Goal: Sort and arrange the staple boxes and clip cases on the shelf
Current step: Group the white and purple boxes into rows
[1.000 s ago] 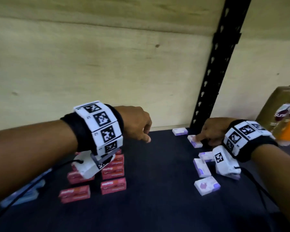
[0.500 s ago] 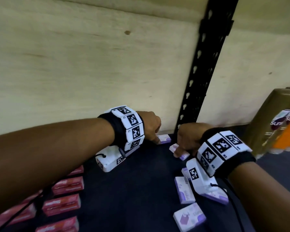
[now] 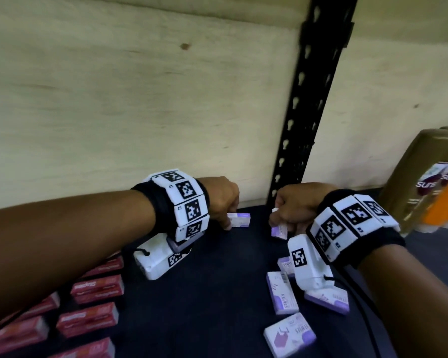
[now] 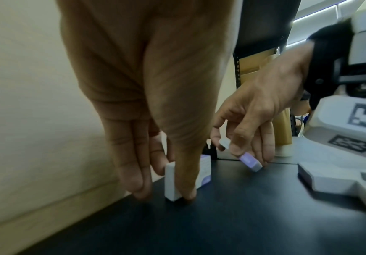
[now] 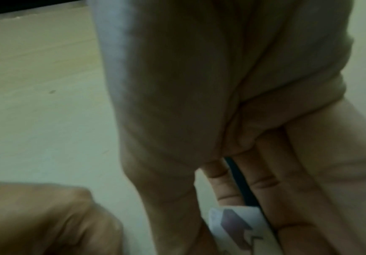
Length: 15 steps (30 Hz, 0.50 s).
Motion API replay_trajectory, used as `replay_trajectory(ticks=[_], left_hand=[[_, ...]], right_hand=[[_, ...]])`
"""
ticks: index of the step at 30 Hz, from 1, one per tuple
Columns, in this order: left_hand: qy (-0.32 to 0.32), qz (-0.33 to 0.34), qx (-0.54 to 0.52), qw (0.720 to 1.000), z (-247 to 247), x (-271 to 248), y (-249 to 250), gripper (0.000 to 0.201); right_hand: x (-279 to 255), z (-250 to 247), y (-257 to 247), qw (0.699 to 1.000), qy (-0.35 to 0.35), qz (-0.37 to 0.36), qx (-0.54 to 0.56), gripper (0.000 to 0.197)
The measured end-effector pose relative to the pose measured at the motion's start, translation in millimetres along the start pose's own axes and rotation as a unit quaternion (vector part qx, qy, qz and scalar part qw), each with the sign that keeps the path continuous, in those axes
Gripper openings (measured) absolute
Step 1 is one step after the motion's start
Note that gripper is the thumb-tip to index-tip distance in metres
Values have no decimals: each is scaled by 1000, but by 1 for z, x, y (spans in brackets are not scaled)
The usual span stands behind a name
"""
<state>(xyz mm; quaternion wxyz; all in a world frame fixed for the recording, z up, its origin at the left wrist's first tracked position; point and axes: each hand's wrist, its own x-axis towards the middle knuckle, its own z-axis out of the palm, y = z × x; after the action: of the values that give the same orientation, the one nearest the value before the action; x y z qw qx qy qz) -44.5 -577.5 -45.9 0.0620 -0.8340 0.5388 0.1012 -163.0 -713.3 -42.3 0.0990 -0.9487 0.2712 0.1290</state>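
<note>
At the far edge of the dark shelf (image 3: pixel 217 293), close to the pale back wall (image 3: pixel 114 112), the left hand (image 3: pixel 221 197) pinches a white-and-purple staple box (image 3: pixel 239 219) stood on its long edge, thumb on one broad face and fingers on the other, its bottom edge on the shelf; just to the right, near the black upright (image 3: pixel 311 125), the right hand (image 3: pixel 292 205) grasps a second purple box (image 3: pixel 279 231) by its broad faces, tilted with one corner low, and whether that corner touches cannot be told; more purple boxes (image 3: pixel 282 293) lie loose near right, red boxes (image 3: pixel 96 288) in rows near left; these look like small stiff card boxes, probably light but dense for their size, smooth-faced and apt to slip; a pinch across the broad faces near the middle should hold best, since an upright box looks easy to topple.
</note>
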Motion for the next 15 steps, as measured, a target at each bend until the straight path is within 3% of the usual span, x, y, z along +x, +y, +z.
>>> replay_trajectory(ticks=[6, 10, 15], left_hand=[[-12, -23, -22, 999, 6, -27, -17, 25], [-28, -27, -6, 999, 7, -44, -28, 27], [3, 14, -55, 998, 10, -54, -31, 38]], right_hand=[[-14, -11, -4, 998, -48, -4, 29, 37], [-12, -8, -7, 995, -48, -9, 83, 26], [-9, -5, -12, 980, -60, -21, 189, 11]])
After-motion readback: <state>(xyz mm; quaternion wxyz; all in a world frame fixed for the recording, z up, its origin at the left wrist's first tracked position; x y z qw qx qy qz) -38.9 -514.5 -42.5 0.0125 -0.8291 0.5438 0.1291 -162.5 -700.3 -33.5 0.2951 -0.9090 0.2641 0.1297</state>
